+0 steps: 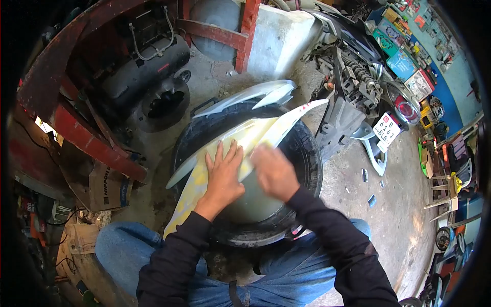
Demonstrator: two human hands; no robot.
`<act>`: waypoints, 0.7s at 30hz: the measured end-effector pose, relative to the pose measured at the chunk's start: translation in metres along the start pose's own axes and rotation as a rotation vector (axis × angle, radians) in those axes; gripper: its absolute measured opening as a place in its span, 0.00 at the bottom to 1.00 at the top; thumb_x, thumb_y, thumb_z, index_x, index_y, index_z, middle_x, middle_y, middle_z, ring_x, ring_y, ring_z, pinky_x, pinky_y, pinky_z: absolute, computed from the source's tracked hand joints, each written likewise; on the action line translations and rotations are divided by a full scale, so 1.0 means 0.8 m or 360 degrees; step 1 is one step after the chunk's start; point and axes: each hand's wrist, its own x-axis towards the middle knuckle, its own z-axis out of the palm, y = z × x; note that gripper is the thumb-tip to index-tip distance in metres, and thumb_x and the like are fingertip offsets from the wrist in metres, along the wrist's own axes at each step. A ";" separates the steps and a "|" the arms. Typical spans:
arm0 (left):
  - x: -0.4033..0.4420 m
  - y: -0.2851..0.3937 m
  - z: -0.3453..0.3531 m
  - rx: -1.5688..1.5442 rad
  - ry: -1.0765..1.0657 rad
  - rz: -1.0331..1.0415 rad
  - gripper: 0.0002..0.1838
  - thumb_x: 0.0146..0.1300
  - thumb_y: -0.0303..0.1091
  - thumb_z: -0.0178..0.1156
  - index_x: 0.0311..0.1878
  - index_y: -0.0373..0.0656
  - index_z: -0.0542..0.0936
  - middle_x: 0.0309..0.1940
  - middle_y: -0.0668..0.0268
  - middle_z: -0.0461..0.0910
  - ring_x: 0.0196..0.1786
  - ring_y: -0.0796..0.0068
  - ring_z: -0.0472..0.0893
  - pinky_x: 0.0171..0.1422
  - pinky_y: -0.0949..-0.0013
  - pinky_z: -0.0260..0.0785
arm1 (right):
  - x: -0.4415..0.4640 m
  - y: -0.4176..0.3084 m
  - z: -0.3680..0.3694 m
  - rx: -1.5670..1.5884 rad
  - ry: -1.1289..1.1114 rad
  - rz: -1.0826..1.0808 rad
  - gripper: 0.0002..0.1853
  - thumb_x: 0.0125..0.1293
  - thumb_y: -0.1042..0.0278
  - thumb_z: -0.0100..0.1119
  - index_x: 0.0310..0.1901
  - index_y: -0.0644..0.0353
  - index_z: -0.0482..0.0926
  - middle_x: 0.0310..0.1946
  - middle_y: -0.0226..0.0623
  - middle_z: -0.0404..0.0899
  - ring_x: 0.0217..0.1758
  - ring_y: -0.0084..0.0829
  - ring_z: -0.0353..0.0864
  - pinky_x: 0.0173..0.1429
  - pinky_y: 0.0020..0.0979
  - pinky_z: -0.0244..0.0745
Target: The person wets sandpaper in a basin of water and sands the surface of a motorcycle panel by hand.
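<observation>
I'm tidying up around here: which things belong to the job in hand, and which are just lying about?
Seemingly in the job:
yellowish panel under the left hand
black tub beneath it
white panel across the tub's far side, probably

Apparently lying about:
cardboard box
black tank
small blue item

Panels [255, 128] across tub [314, 161], tank [153, 66] left, motorcycle [360, 77] right

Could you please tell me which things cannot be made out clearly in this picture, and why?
All in the head view:
Right hand: blurred; the hand itself hides whether it grips something.
Yellow-white panel: its underside is hidden, facing away from the camera.
Black tub: its bottom is hidden by murky liquid and the panel.
Wall packages: small print too small to read.
Right sleeve: upper part cut off by the bottom edge.
</observation>
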 end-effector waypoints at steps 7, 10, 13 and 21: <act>0.004 0.002 -0.001 0.0059 0.0019 0.0028 0.49 0.42 0.23 0.67 0.76 0.37 0.67 0.81 0.50 0.60 0.85 0.37 0.49 0.82 0.23 0.35 | -0.005 -0.017 0.003 0.0021 0.0012 -0.0013 0.22 0.68 0.75 0.57 0.62 0.67 0.81 0.66 0.54 0.79 0.75 0.52 0.73 0.79 0.53 0.63; 0.001 0.002 0.002 0.0052 -0.0001 0.0005 0.49 0.42 0.23 0.67 0.76 0.37 0.67 0.81 0.49 0.60 0.85 0.37 0.49 0.82 0.23 0.35 | 0.030 0.038 0.000 -0.0181 0.0234 0.0318 0.23 0.63 0.73 0.60 0.61 0.64 0.82 0.65 0.50 0.80 0.76 0.48 0.73 0.80 0.52 0.62; 0.000 0.003 -0.001 0.0036 -0.0007 0.0004 0.49 0.42 0.23 0.67 0.76 0.37 0.67 0.81 0.49 0.60 0.85 0.36 0.48 0.82 0.23 0.35 | 0.008 -0.017 0.009 -0.0160 0.0193 0.0221 0.22 0.64 0.74 0.59 0.61 0.65 0.82 0.66 0.52 0.80 0.74 0.51 0.74 0.79 0.52 0.64; 0.003 0.002 -0.004 0.0067 -0.0020 0.0003 0.49 0.43 0.23 0.68 0.76 0.37 0.67 0.81 0.49 0.59 0.85 0.36 0.49 0.82 0.23 0.35 | 0.000 -0.014 0.007 -0.0151 0.0180 0.0211 0.21 0.67 0.74 0.58 0.62 0.64 0.81 0.65 0.54 0.80 0.74 0.55 0.74 0.79 0.52 0.63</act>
